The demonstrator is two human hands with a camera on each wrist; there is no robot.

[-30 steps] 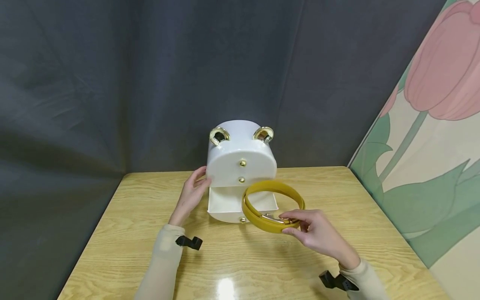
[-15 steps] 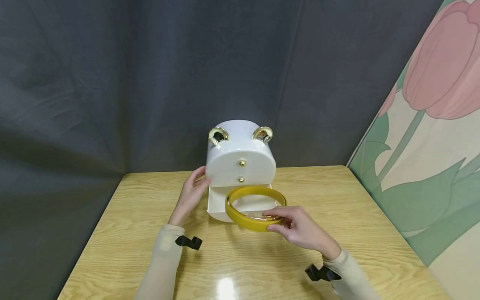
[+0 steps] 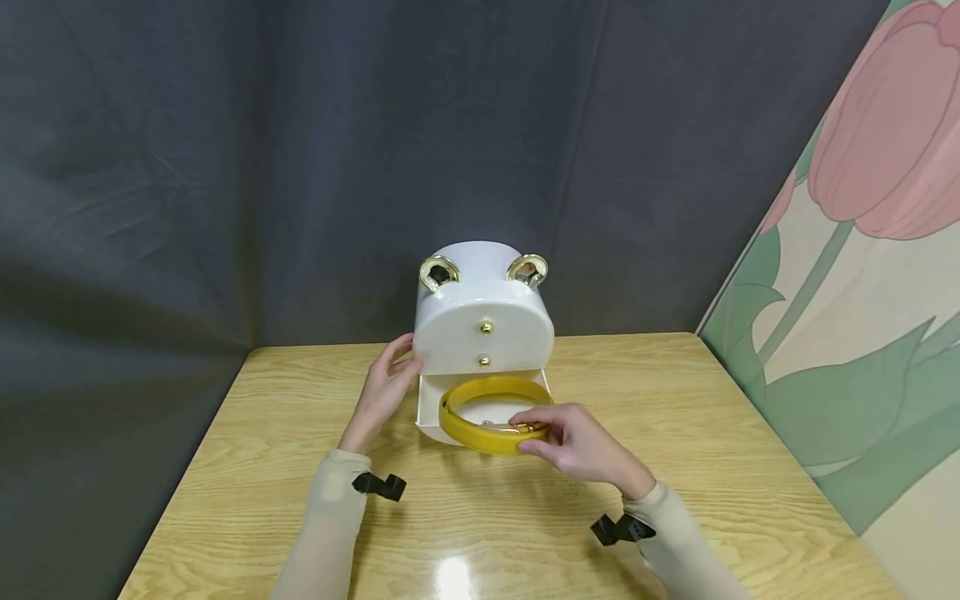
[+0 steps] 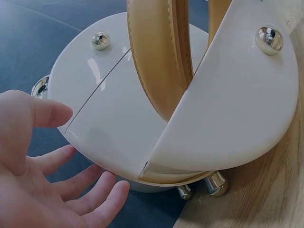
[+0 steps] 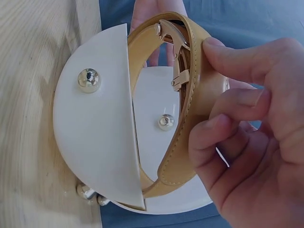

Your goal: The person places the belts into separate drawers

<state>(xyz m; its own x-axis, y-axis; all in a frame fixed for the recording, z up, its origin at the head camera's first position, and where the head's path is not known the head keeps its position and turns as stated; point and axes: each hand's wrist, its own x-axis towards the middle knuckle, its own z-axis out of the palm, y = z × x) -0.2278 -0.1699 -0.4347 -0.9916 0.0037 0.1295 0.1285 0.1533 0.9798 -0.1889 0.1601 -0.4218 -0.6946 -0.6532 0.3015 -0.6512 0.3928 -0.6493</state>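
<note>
A white, round-fronted box (image 3: 483,340) with gold ear shapes and ball knobs stands at the table's back, its bottom drawer (image 3: 427,410) pulled out. My right hand (image 3: 585,443) pinches a coiled mustard-yellow belt (image 3: 480,437) near its buckle (image 5: 176,38), thumb and fingers on either side of the strap. The coil is tilted over the drawer. In the left wrist view the belt's lower part drops behind the drawer front (image 4: 232,99), which hides it. My left hand (image 3: 380,398) rests against the box's left side with loosely spread fingers (image 4: 85,183).
The wooden table (image 3: 285,467) spreads around the box. Behind it hangs a dark grey curtain (image 3: 405,150), and a tulip-patterned panel (image 3: 862,292) slants along the right edge. Small gold feet (image 4: 216,183) show under the box.
My right hand has carried the belt leftward and slightly lower, from the drawer's right front to over the drawer. The left hand and the box have stayed in place.
</note>
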